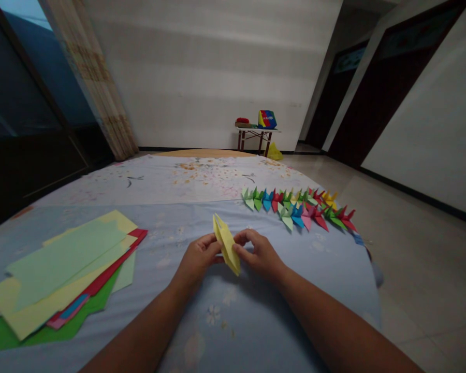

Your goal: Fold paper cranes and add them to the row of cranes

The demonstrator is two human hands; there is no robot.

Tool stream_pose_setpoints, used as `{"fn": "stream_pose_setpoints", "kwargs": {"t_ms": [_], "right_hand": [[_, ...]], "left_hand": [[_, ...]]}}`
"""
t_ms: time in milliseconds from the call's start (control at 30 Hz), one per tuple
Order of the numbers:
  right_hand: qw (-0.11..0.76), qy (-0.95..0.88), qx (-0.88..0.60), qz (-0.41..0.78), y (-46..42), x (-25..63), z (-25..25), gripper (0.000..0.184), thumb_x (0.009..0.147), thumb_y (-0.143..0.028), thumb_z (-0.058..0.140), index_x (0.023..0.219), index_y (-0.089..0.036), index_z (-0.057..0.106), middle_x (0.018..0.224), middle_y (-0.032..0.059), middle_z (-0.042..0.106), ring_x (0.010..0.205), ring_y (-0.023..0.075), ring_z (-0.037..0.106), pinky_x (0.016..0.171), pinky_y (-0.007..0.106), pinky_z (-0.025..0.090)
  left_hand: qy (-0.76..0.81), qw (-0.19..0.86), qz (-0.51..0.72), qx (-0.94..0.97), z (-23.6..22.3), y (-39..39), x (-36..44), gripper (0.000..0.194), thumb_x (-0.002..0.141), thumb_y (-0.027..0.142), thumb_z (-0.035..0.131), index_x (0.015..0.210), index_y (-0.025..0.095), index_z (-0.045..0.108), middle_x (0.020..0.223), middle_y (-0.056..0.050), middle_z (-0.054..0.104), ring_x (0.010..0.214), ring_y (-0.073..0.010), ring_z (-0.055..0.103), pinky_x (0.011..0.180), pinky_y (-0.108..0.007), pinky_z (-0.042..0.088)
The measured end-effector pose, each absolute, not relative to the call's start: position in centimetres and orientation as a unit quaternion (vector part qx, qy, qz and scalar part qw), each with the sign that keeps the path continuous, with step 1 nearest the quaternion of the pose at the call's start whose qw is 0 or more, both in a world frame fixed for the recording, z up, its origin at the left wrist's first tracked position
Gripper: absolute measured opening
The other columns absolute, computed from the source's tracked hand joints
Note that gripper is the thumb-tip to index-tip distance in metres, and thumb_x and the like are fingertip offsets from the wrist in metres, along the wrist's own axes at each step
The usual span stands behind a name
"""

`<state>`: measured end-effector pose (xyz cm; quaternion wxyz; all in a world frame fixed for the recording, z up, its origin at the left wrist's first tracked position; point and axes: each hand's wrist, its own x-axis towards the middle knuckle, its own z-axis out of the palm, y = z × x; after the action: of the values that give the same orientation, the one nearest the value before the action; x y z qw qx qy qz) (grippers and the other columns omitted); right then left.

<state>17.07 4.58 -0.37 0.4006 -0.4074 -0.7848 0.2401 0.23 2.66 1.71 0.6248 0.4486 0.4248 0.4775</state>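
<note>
A folded piece of yellow paper [227, 244], long and narrow with pointed ends, is held tilted above the cloth between both hands. My left hand [200, 255] pinches its left side, with the thumb in front and other fingers behind. From the other side, my right hand [257, 250] grips its right edge between thumb and index finger. Beyond my right hand stand two rows of folded paper cranes [309, 216] in green, blue, red, pink and yellow.
Loose sheets of coloured paper [68, 259] lie in an overlapping pile at the left. A floral blue cloth [213, 316] covers the round table. Against the far wall, a small table [256, 130] holds a colourful box [267, 119].
</note>
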Motion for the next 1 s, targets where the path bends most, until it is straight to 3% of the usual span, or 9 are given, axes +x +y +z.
{"fn": "stream_pose_setpoints", "kwargs": {"t_ms": [200, 600, 800, 1000], "right_hand": [[0.401, -0.766, -0.417, 0.279, 4.8, 16.98, -0.54, 0.008, 0.078, -0.02, 0.053, 0.083, -0.017, 0.058, 0.075, 0.0004, 0.06, 0.07, 0.0122, 0.055, 0.067, 0.025, 0.044], [0.416, -0.777, -0.393, 0.264, 4.59, 16.99, -0.15, 0.008, 0.079, -0.025, 0.054, 0.08, -0.018, 0.058, 0.075, 0.0016, 0.059, 0.072, 0.0134, 0.055, 0.069, 0.026, 0.044], [0.408, -0.779, -0.388, 0.276, 4.18, 16.88, 0.33, 0.019, 0.078, -0.036, 0.057, 0.078, -0.018, 0.057, 0.074, 0.0014, 0.058, 0.072, 0.0134, 0.055, 0.068, 0.026, 0.043], [0.413, -0.782, -0.383, 0.266, 4.25, 16.91, 0.09, 0.019, 0.078, -0.036, 0.059, 0.08, -0.018, 0.058, 0.076, 0.0018, 0.059, 0.073, 0.0134, 0.054, 0.069, 0.026, 0.043]], "left_hand": [[0.426, 0.624, 0.484, 0.442, 1.51, 2.58, 0.37, 0.042, 0.061, 0.034, 0.073, 0.096, 0.012, 0.065, 0.089, -0.008, 0.07, 0.079, -0.0223, 0.065, 0.07, -0.033, 0.052], [0.463, 0.578, 0.489, 0.461, 1.29, 2.72, 0.31, 0.036, 0.06, 0.037, 0.073, 0.084, 0.013, 0.062, 0.077, -0.005, 0.068, 0.069, -0.0187, 0.063, 0.058, -0.026, 0.048], [0.447, 0.573, 0.495, 0.477, 1.38, 2.53, 0.48, 0.027, 0.061, 0.034, 0.072, 0.074, 0.014, 0.06, 0.071, -0.002, 0.064, 0.067, -0.0156, 0.059, 0.065, -0.027, 0.046], [0.432, 0.582, 0.494, 0.48, 1.13, 2.6, 0.34, 0.027, 0.063, 0.034, 0.072, 0.077, 0.014, 0.06, 0.075, -0.002, 0.066, 0.071, -0.0153, 0.06, 0.07, -0.026, 0.046]]}}
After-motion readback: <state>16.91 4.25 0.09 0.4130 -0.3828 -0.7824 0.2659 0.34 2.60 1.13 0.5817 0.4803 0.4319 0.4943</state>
